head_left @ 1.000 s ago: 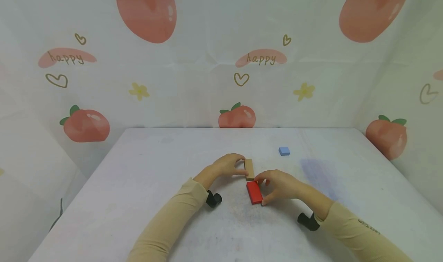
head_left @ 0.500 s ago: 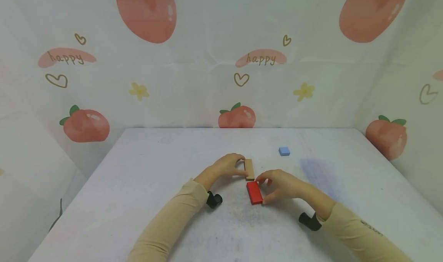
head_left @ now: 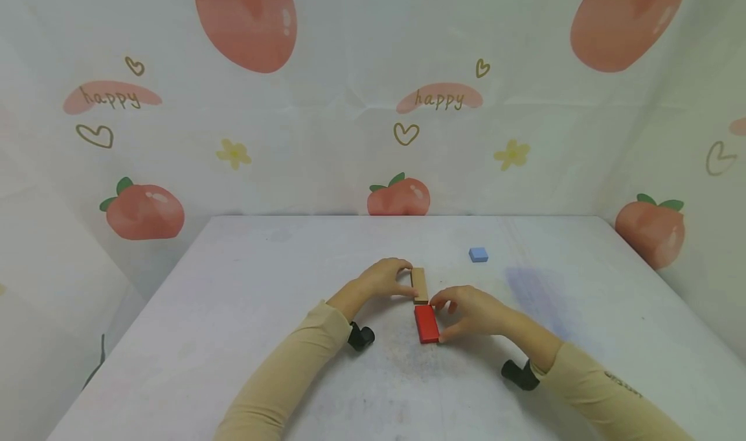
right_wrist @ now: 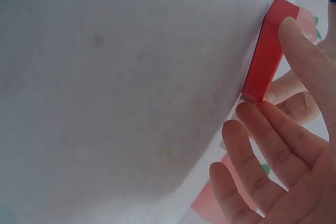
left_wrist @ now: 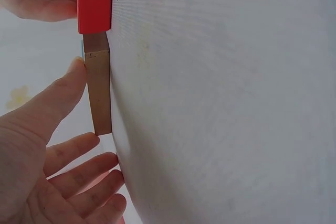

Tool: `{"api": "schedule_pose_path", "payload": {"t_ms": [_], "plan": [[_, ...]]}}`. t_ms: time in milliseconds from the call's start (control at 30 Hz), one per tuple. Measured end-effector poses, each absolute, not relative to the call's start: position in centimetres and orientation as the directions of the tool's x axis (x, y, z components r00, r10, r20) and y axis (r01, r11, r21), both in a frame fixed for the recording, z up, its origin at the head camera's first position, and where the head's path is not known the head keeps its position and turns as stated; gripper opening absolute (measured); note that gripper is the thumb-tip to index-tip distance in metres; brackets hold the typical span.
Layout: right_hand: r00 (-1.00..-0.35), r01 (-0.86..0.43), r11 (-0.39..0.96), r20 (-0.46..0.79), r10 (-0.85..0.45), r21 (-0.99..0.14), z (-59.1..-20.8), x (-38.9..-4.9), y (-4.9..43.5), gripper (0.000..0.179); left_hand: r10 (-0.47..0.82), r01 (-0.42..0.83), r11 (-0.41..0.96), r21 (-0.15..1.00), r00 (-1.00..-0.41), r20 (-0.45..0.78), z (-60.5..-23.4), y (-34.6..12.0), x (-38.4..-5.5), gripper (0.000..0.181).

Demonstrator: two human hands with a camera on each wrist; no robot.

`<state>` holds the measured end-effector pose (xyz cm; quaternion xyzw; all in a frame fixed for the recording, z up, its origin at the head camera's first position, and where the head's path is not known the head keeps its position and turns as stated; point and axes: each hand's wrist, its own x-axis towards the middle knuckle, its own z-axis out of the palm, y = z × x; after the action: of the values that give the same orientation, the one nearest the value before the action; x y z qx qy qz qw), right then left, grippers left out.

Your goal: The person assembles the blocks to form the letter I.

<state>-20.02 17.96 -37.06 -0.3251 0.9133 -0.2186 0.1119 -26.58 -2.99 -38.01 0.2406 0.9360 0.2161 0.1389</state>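
Note:
A tan wooden block (head_left: 419, 284) lies flat on the table, its long side running away from me. My left hand (head_left: 384, 278) pinches it from the left, thumb near its close end and index finger at the far end; the left wrist view shows the same block (left_wrist: 98, 90) between them. Directly in front of it lies a red block (head_left: 427, 324), with its far end right at the wooden block's near end. My right hand (head_left: 474, 310) holds the red block from the right, thumb by the near corner and index finger by the far one.
A small light-blue block (head_left: 478, 255) lies farther back to the right on the white table (head_left: 291, 253). Black wrist cameras are strapped below each sleeve, one at the left wrist (head_left: 361, 337). A printed cloth (head_left: 326, 104) hangs behind the table.
The red block has turned slightly and its near end has shifted a little left, with my right thumb following it. My left hand and the wooden block stay almost still.

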Motion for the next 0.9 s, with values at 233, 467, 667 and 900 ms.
{"api": "schedule_pose_path", "payload": {"t_ms": [233, 467, 667, 900], "plan": [[-0.78, -0.518, 0.716, -0.085, -0.62, -0.467, -37.12, -20.11, 17.69, 0.056, 0.512, 0.392, 0.789, 0.474, -0.845, -0.154, -37.96, -2.99, -26.57, 0.063], [-0.79, -0.501, 0.726, -0.093, -0.606, -0.471, -37.22, -20.2, 17.53, 0.056, 0.502, 0.372, 0.79, 0.488, -0.849, -0.164, -37.89, -2.98, -26.51, 0.063], [-0.799, -0.479, 0.74, -0.114, -0.59, -0.472, -37.16, -20.2, 17.38, 0.056, 0.507, 0.38, 0.789, 0.483, -0.847, -0.161, -37.95, -2.97, -26.55, 0.063], [-0.793, -0.494, 0.737, -0.109, -0.599, -0.461, -37.07, -20.28, 17.33, 0.054, 0.514, 0.394, 0.789, 0.472, -0.844, -0.154, -37.81, -2.96, -26.44, 0.062]]}}
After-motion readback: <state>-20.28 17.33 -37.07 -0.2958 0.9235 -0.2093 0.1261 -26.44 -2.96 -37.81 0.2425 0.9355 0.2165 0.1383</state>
